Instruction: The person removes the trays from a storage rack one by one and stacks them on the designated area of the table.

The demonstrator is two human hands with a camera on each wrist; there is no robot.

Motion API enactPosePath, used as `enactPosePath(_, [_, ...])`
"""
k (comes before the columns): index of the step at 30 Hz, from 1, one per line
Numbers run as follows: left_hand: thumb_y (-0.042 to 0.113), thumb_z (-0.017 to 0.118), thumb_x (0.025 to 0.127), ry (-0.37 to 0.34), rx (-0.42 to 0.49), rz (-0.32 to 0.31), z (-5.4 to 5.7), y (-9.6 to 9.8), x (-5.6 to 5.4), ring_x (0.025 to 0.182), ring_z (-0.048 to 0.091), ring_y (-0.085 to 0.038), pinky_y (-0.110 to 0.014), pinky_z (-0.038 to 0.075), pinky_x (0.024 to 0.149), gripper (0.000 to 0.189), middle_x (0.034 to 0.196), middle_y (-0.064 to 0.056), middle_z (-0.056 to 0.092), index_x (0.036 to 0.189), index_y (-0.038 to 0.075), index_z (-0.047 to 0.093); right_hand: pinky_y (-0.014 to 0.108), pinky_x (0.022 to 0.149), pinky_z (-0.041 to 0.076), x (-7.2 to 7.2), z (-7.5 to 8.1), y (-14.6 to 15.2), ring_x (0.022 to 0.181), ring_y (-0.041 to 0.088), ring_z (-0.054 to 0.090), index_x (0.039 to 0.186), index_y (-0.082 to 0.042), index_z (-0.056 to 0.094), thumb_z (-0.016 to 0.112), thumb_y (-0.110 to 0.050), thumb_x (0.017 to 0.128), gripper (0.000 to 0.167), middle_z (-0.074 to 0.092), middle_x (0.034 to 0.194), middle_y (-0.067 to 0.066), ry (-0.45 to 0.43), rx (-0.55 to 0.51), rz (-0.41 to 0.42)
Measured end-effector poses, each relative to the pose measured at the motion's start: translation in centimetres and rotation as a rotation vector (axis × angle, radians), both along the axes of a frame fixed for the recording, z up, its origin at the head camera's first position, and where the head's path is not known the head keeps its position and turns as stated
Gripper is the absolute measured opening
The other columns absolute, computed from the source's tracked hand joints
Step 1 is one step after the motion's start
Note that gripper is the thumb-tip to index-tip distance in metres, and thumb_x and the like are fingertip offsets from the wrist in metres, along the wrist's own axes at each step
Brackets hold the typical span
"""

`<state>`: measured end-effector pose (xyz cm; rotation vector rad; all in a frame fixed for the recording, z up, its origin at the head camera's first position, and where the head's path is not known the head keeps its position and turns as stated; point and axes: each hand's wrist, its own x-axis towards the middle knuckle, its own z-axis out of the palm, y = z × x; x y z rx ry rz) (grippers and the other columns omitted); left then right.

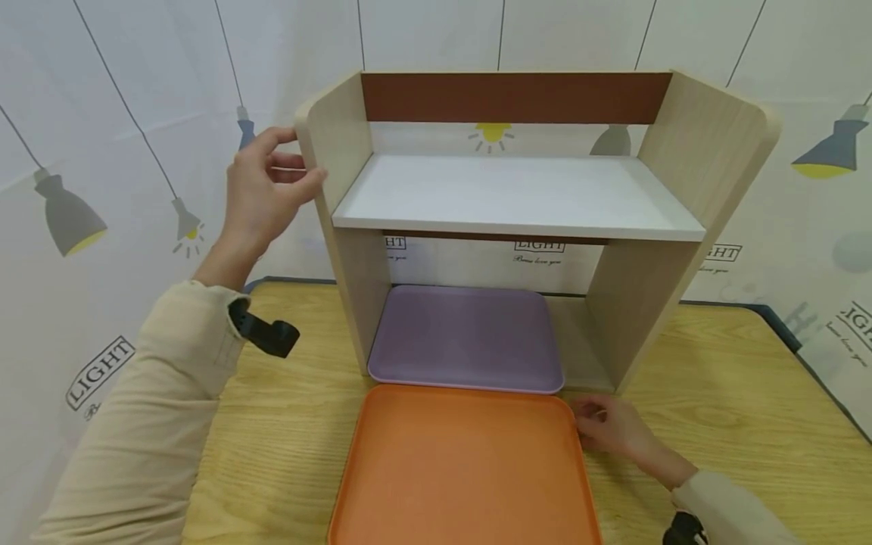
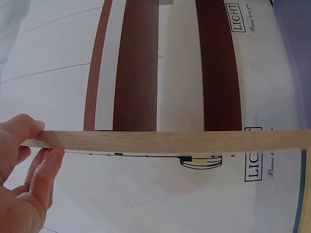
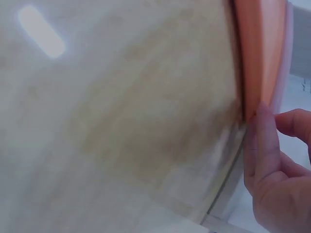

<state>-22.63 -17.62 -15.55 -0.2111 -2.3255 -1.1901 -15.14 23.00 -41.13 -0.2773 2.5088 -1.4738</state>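
My left hand (image 1: 262, 193) grips the upper front edge of the left side panel (image 1: 350, 280) of a small wooden shelf unit. In the left wrist view, the thumb and fingers pinch the panel (image 2: 160, 141) from both faces. A purple tray (image 1: 466, 341) lies on the unit's lower level, towards the left. Right in front of it, an orange tray (image 1: 466, 469) lies on the table, its far edge meeting the purple one. My right hand (image 1: 613, 428) holds the orange tray at its far right corner, with fingertips at the rim (image 3: 252, 97) in the right wrist view.
The unit's white upper shelf (image 1: 518, 193) sits above the trays, below a brown back rail (image 1: 511, 98). Its right side panel (image 1: 643, 303) stands close behind my right hand. A lamp-patterned cloth (image 1: 436, 34) hangs behind the wooden table (image 1: 736, 378).
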Motion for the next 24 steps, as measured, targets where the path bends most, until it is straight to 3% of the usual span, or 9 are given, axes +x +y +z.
enactPosePath(7, [0.023,0.063,0.080,-0.006,0.003,0.002,0.0,0.0,0.0,0.088,0.059,-0.018,-0.027,0.050,0.072,0.045,0.099,-0.011,0.058,0.123,0.016,0.051,0.035,0.061,0.053,-1.6,1.4,0.3,0.072,0.025,0.061,0.112,0.021,0.044,0.052,0.001,0.084,0.035,0.057,0.090,0.026,0.084,-0.046,-0.008])
enactPosePath(12, [0.023,0.063,0.080,-0.004,0.004,0.005,0.0,0.0,0.0,0.088,0.059,-0.018,-0.027,0.050,0.072,0.046,0.099,-0.011,0.058,0.124,0.016,0.050,0.031,0.060,0.052,-3.0,1.7,0.2,0.070,0.025,0.061,0.110,0.020,0.047,0.054,0.000,0.084,0.033,0.059,0.089,0.026,0.157,-0.014,-0.044])
enactPosePath(19, [0.022,0.064,0.080,0.001,0.016,0.000,0.0,0.0,-0.2,0.087,0.059,-0.018,-0.027,0.050,0.072,0.045,0.097,-0.010,0.058,0.123,0.015,0.051,0.029,0.063,0.052,-4.9,0.7,-0.2,0.077,0.027,0.062,0.112,0.016,0.050,0.057,-0.010,0.085,0.037,0.057,0.101,0.029,0.141,0.064,-0.133])
enactPosePath(24, [0.022,0.064,0.080,0.000,0.017,0.000,0.0,0.0,-0.2,0.087,0.059,-0.018,-0.027,0.050,0.072,0.045,0.097,-0.010,0.058,0.123,0.015,0.051,0.029,0.066,0.052,-5.8,-0.2,-0.6,0.082,0.027,0.061,0.111,0.017,0.050,0.057,-0.009,0.085,0.037,0.055,0.105,0.030,0.110,0.055,-0.177])
